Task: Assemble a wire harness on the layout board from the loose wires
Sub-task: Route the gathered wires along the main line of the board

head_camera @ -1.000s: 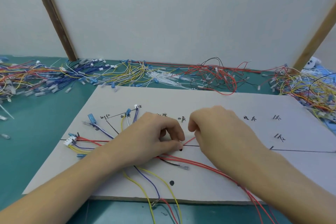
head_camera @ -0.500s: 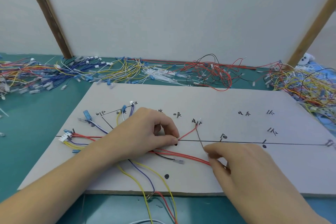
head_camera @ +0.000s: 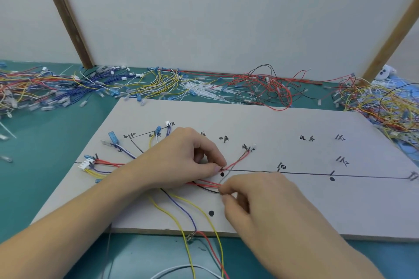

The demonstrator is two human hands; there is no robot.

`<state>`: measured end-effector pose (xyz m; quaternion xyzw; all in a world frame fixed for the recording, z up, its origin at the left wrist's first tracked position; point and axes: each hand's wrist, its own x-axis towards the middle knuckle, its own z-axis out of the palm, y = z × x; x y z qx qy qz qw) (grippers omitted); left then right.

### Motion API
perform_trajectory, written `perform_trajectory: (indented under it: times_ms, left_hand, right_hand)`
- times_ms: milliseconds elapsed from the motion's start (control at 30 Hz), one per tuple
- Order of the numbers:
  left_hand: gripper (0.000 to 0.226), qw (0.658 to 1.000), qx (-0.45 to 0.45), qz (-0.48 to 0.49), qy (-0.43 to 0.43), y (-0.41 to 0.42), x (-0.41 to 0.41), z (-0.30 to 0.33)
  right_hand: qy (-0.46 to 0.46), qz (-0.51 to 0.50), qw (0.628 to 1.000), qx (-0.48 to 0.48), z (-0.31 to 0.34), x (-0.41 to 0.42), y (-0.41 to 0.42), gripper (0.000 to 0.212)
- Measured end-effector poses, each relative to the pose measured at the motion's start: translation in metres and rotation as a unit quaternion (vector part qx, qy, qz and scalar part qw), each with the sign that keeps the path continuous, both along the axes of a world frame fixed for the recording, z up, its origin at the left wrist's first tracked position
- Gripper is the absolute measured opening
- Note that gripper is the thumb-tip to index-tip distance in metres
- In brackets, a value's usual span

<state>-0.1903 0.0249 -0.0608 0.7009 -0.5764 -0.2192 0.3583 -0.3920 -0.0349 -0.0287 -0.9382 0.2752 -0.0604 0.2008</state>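
Layout board (head_camera: 294,120) on teal table (head_camera: 56,142) — left hand (head_camera: 181,163), right hand (head_camera: 256,201) pinching red wires (head_camera: 208,184).

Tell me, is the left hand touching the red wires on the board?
Touching. In the head view the left hand has thumb and forefinger pinched on the red wires right at the black line.

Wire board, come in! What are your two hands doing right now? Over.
Left hand pinching red wires at the black line on the layout board. Right hand pinching the red bundle just below. Nothing blocking.
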Motion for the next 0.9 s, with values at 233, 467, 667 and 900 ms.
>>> perform_trajectory:
  times_ms: [233, 467, 667, 900]
  left_hand:
    - [0.026, 0.998, 0.033, -0.044, 0.028, 0.003, 0.005, 0.009]
    - [0.011, 0.996, 0.066, -0.054, 0.024, 0.004, 0.010, 0.010]
    - [0.009, 1.000, 0.023, 0.017, -0.006, -0.005, 0.007, 0.002]
    - [0.029, 0.995, -0.019, 0.080, 0.057, -0.007, 0.005, -0.004]
  right_hand:
    - [-0.004, 0.063, 0.998, -0.003, 0.006, 0.040, -0.021, 0.020]
    - [0.074, 0.048, 0.976, 0.201, 0.027, 0.071, -0.071, 0.008]
    - [0.072, 0.071, 0.967, 0.233, 0.018, 0.085, -0.082, 0.009]
    - [-0.010, -0.001, 0.987, 0.163, 0.015, 0.093, -0.100, 0.013]
